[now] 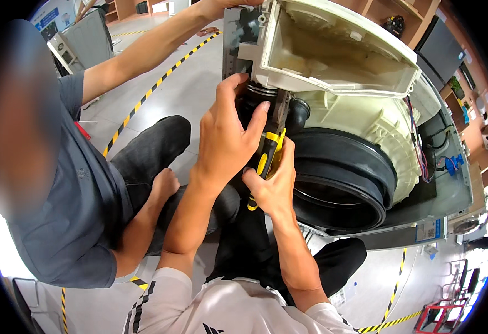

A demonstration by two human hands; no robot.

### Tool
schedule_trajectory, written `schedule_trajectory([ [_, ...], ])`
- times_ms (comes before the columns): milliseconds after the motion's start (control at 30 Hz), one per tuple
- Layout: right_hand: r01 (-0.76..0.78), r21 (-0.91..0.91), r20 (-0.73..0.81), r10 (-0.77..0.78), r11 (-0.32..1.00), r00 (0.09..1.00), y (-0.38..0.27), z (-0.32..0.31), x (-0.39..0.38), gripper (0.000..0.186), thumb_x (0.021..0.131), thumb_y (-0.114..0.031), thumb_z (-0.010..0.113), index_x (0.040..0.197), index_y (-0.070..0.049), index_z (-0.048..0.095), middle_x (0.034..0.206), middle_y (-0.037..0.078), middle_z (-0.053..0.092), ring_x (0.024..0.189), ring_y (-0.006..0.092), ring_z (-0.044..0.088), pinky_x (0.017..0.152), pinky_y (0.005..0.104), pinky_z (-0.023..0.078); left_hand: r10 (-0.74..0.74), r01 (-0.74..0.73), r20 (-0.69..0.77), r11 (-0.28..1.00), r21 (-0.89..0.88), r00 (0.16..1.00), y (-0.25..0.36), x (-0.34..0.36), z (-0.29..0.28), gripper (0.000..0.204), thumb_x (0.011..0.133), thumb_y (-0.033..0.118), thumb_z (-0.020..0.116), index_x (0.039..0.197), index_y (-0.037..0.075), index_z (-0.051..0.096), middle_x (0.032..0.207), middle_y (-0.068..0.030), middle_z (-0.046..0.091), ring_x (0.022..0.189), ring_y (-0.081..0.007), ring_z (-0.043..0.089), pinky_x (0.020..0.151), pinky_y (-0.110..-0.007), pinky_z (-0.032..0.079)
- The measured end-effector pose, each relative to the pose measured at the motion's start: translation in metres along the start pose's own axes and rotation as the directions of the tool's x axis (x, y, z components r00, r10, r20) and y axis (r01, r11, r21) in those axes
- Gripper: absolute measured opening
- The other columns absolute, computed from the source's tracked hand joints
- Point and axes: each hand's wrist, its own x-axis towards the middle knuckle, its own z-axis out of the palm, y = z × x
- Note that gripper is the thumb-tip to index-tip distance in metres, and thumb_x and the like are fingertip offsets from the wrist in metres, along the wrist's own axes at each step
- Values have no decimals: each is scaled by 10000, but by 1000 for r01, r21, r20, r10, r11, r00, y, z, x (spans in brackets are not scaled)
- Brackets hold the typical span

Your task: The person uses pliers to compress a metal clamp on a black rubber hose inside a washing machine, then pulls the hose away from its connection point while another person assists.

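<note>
In my right hand [277,183] is a pair of pliers [266,156] with black and yellow handles, its jaws pointing up beside a black ribbed rubber hose [261,91]. My left hand [227,131] curls round the left side of that hose, thumb and forefinger on either side of it; the other fingers are partly hidden. Above sits a cream plastic detergent drawer housing [341,53], dirty brown inside. Right of the pliers is a short black elbow hose [298,114]. Below lies the large black door gasket [338,172] on the cream tub [360,119] of an opened washing machine.
At my left crouches a co-worker in a grey shirt [71,183], one arm [144,58] reaching to the machine's top edge. Wires [422,150] run along the cabinet wall [449,161] at the right. Yellow-black tape [163,80] marks the floor; a red frame [441,317] stands lower right.
</note>
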Motion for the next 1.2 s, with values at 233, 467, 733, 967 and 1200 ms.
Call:
schedule_trajectory([
  [233, 59, -34, -73, -62, 998, 995, 21, 20, 0, 723, 635, -97, 742, 1265, 22, 408, 1027, 163, 565, 879, 260, 591, 794, 346, 496, 371, -384, 97, 881, 277, 923, 2, 17, -24, 210, 793, -31, 735, 975, -38, 632, 967, -129, 648, 871, -256, 660, 779, -293, 549],
  [467, 164, -148, -132, -183, 975, 974, 35, 26, 5, 733, 648, -93, 755, 1281, 18, 404, 1049, 175, 580, 893, 278, 600, 802, 360, 503, -43, 42, 26, 999, 23, 999, -19, -19, -15, 394, 816, 83, 747, 1152, -52, 592, 1033, -210, 660, 914, -338, 672, 798, -382, 549],
  [733, 120, -89, -110, -130, 989, 985, 28, 22, 3, 742, 640, -131, 810, 1256, 20, 425, 1042, 172, 583, 904, 274, 615, 806, 363, 504, 92, -114, 80, 939, 324, 992, -21, -21, -8, 561, 733, 27, 771, 1250, -43, 567, 896, -173, 634, 741, -274, 622, 666, -367, 510],
  [967, 115, -100, -95, -125, 988, 988, 28, 21, 3, 745, 649, -127, 799, 1266, 21, 410, 1051, 177, 583, 900, 265, 619, 815, 359, 507, 138, -113, -77, 956, 270, 987, -29, -19, 4, 439, 725, 89, 804, 1121, -26, 655, 724, -112, 611, 611, -214, 594, 581, -323, 490],
  [1200, 74, 8, -63, -73, 997, 995, 21, 22, 6, 707, 645, -95, 761, 1249, 22, 411, 1036, 154, 583, 898, 217, 605, 803, 336, 501, 90, -59, -152, 979, 195, 984, -24, -11, 10, 380, 698, 124, 828, 1026, -4, 688, 721, -116, 671, 566, -233, 625, 538, -332, 501],
])
